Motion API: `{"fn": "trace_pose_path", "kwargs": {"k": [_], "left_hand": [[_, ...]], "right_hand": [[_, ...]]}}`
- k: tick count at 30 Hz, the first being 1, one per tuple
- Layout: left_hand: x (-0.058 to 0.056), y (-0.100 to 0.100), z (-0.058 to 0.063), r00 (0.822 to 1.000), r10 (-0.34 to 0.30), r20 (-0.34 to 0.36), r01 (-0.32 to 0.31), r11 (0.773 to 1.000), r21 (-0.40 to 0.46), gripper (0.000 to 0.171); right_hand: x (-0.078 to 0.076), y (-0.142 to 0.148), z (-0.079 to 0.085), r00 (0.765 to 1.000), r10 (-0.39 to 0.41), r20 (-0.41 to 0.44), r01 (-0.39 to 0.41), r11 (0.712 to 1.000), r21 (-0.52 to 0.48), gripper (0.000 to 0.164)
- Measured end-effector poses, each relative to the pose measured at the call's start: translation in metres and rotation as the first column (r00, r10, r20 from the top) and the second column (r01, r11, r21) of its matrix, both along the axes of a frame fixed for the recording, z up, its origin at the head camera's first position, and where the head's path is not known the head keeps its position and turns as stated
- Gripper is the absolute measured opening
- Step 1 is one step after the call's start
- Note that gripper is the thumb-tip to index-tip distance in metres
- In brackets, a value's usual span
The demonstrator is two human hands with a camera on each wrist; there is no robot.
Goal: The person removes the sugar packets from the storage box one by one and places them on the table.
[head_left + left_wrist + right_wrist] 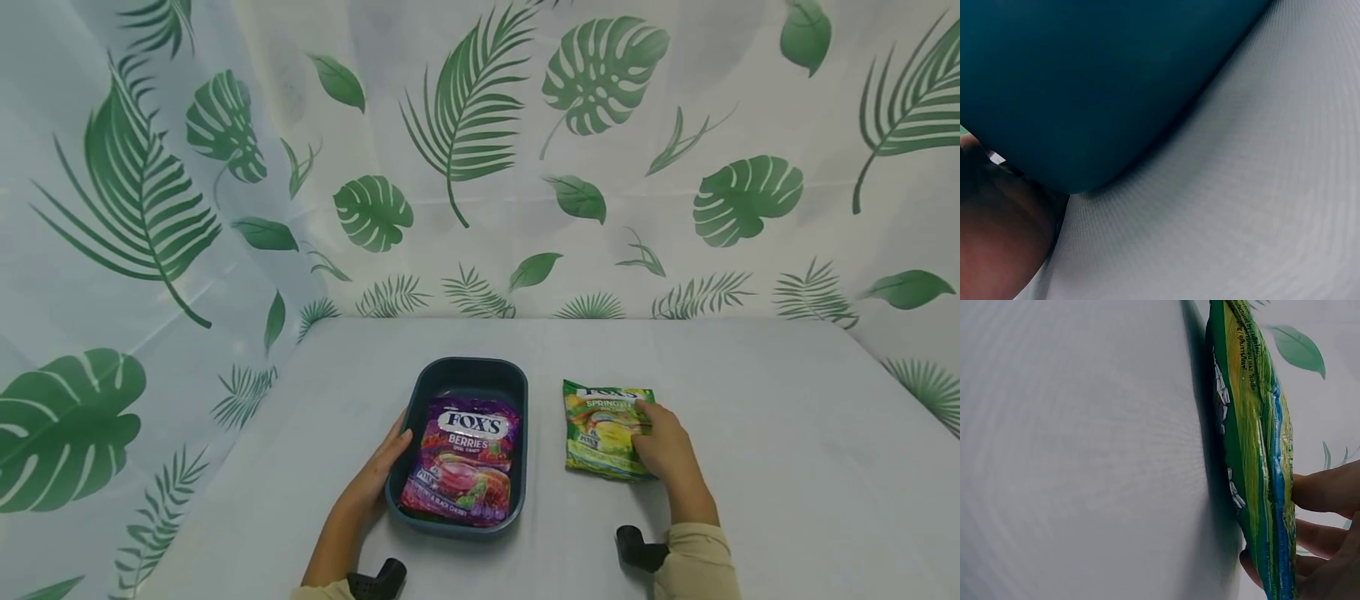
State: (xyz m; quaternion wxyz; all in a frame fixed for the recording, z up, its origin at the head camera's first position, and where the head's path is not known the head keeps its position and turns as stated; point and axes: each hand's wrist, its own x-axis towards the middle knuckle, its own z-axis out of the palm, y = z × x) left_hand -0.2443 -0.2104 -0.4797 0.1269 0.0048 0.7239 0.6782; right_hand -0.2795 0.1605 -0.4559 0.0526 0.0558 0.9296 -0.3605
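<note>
My left hand (375,471) holds the left side of a dark blue plastic tub (471,532), its thumb at the rim. Inside the tub lies a purple bag of Fox's Berries candy (465,467), printed side up. In the left wrist view the tub's outer wall (1097,94) fills the upper left, with part of the hand beside it. My right hand (667,454) grips the right edge of a green and yellow candy bag (600,433), right of the tub. The right wrist view shows this bag edge-on, one fingertip (1250,567) on its table side.
Both things are on a white-covered table (787,467). Behind and at the sides hangs a white curtain (480,250) printed with green leaves. A black wrist device (640,550) sits by the right sleeve, and another (381,579) by the left.
</note>
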Motion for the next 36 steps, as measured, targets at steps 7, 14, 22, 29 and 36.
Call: {"fn": "trace_pose_path", "kwargs": {"k": [7,14,22,29,36], "left_hand": [[0.001,0.0,0.0,1.0,-0.007,-0.007,0.007,1.0,0.01,0.062],[-0.001,0.001,0.001,1.0,-0.021,-0.015,0.022,1.0,0.017,0.061],[0.0,0.001,0.0,1.0,0.002,-0.004,-0.002,1.0,0.02,0.063],[0.002,0.002,0.001,1.0,0.017,0.02,-0.017,1.0,-0.004,0.065],[0.002,0.003,0.003,0.999,0.025,0.029,-0.025,1.0,-0.018,0.065]], "right_hand": [[0.003,-0.006,0.006,1.0,-0.003,0.015,0.002,0.999,0.047,0.059],[0.011,-0.032,0.029,0.996,0.043,-0.084,-0.044,0.999,-0.013,0.073],[0.028,-0.08,0.06,0.994,0.093,-0.065,-0.11,0.926,-0.362,0.079],[0.05,-0.126,0.065,0.974,0.226,-0.034,-0.182,0.675,-0.715,0.083],[0.065,-0.16,0.055,0.95,0.309,0.037,-0.174,0.627,-0.76,0.091]]}}
